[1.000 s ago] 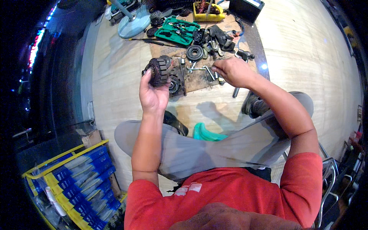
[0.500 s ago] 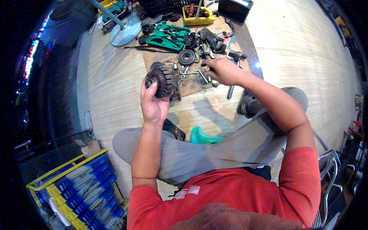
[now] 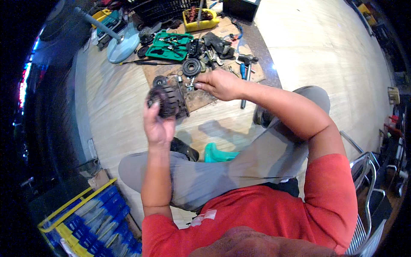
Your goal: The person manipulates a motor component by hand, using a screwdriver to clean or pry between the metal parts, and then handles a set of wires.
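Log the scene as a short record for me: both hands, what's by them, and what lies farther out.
Left hand: holding a dark ribbed round part
Right hand: fingertips at a small metal tool; grip unclear
Just beyond right fingertips: black ring-shaped part
Beyond right wrist: hammer, blue-handled screwdriver
Farther out: open green tool case, yellow container
Under the tools: cardboard sheet

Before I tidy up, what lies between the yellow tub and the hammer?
In the head view, mainly a dark crumpled item, perhaps gloves, lies between the yellow tub and the hammer.
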Demonstrator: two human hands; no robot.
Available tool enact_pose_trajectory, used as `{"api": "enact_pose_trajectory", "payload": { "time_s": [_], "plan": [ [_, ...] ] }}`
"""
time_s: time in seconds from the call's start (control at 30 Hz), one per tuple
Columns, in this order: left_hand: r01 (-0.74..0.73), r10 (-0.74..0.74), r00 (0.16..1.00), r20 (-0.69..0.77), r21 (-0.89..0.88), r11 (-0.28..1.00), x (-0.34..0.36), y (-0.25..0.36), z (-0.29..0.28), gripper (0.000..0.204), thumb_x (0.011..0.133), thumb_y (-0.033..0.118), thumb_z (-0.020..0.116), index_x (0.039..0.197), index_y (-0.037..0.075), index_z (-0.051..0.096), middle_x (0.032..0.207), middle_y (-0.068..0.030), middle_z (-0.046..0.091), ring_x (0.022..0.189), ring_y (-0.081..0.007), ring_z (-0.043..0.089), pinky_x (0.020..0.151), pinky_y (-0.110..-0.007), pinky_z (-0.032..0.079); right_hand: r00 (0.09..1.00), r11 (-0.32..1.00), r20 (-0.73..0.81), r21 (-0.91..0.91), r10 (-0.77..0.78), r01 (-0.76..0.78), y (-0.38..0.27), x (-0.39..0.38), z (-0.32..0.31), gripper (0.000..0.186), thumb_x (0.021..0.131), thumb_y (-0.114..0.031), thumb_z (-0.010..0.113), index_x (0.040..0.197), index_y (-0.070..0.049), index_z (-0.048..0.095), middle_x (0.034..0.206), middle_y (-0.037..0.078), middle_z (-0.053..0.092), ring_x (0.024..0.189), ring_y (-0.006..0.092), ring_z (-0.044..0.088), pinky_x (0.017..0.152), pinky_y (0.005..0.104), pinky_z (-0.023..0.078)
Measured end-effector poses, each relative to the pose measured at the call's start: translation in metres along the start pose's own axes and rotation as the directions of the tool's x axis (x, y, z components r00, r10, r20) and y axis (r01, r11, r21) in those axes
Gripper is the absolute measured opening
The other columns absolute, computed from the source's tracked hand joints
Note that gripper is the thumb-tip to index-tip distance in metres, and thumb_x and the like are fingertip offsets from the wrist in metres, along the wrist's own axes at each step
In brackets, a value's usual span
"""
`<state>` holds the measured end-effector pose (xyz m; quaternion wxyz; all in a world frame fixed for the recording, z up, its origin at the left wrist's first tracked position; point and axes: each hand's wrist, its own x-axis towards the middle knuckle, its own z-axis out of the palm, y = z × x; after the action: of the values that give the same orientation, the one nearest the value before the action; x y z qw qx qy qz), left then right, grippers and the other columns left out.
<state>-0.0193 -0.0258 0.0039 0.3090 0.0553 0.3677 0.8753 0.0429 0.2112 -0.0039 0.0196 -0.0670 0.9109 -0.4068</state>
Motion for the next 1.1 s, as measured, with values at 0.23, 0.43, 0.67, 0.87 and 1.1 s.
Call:
{"api": "enact_pose_trajectory", "payload": {
  "time_s": [0.23, 0.43, 0.67, 0.87, 1.1],
  "plan": [
    [-0.038, 0.036, 0.999, -0.020, -0.109, 0.993, 0.007, 0.028, -0.030, 0.037, 0.091, 0.023, 0.055, 0.123, 0.006, 0.056, 0.113, -0.0095, 0.066, 0.099, -0.0261, 0.063, 0.077, -0.040, 0.050, 0.999, 0.963, 0.038, -0.270, 0.011, 0.000, 0.035, -0.015, -0.021, 0.026, 0.096, -0.032, 0.051, 0.094, -0.008, 0.060, 0.076, 0.019, 0.062, 0.075, 0.0404, 0.061, 0.066, 0.0512, 0.047],
    [-0.095, 0.089, 0.995, -0.047, -0.142, 0.985, 0.012, 0.036, -0.032, 0.043, 0.091, 0.028, 0.055, 0.124, 0.000, 0.053, 0.113, -0.0190, 0.061, 0.096, -0.0307, 0.059, 0.076, -0.038, 0.049, 0.994, 0.870, -0.006, -0.484, 0.107, -0.096, 0.052, -0.017, -0.045, 0.031, 0.096, -0.040, 0.047, 0.095, -0.012, 0.061, 0.081, 0.019, 0.066, 0.078, 0.0398, 0.065, 0.068, 0.0526, 0.049],
    [-0.060, 0.061, 0.998, 0.001, -0.190, 0.980, 0.011, 0.041, -0.034, 0.039, 0.089, 0.023, 0.058, 0.123, 0.005, 0.056, 0.114, -0.0115, 0.065, 0.102, -0.0281, 0.063, 0.082, -0.044, 0.051, 0.977, 0.764, -0.094, -0.611, 0.189, -0.207, 0.068, -0.020, -0.076, 0.021, 0.093, -0.030, 0.051, 0.098, -0.011, 0.058, 0.085, 0.018, 0.066, 0.080, 0.0383, 0.065, 0.067, 0.0517, 0.050],
    [-0.056, 0.057, 0.998, -0.013, 0.014, 0.998, 0.005, 0.010, -0.006, 0.050, 0.084, 0.003, 0.058, 0.131, 0.003, 0.045, 0.119, -0.0131, 0.059, 0.107, -0.0235, 0.060, 0.094, -0.040, 0.051, 0.969, 0.888, 0.148, -0.447, 0.196, -0.111, 0.078, -0.025, -0.042, 0.075, 0.079, -0.038, 0.073, 0.138, -0.006, 0.039, 0.113, 0.024, 0.062, 0.106, 0.0419, 0.059, 0.090, 0.0486, 0.048],
    [-0.013, -0.005, 0.997, 0.075, 0.236, 0.972, -0.002, -0.015, 0.014, 0.060, 0.078, 0.001, 0.064, 0.132, -0.001, 0.040, 0.116, -0.0117, 0.058, 0.106, -0.0201, 0.059, 0.096, -0.035, 0.048, 0.984, 0.988, 0.156, 0.141, -0.081, 0.059, -0.003, -0.011, -0.005, 0.077, 0.084, -0.026, 0.070, 0.146, -0.006, 0.030, 0.131, 0.023, 0.053, 0.121, 0.0370, 0.053, 0.103, 0.0410, 0.041]
  ]
}}
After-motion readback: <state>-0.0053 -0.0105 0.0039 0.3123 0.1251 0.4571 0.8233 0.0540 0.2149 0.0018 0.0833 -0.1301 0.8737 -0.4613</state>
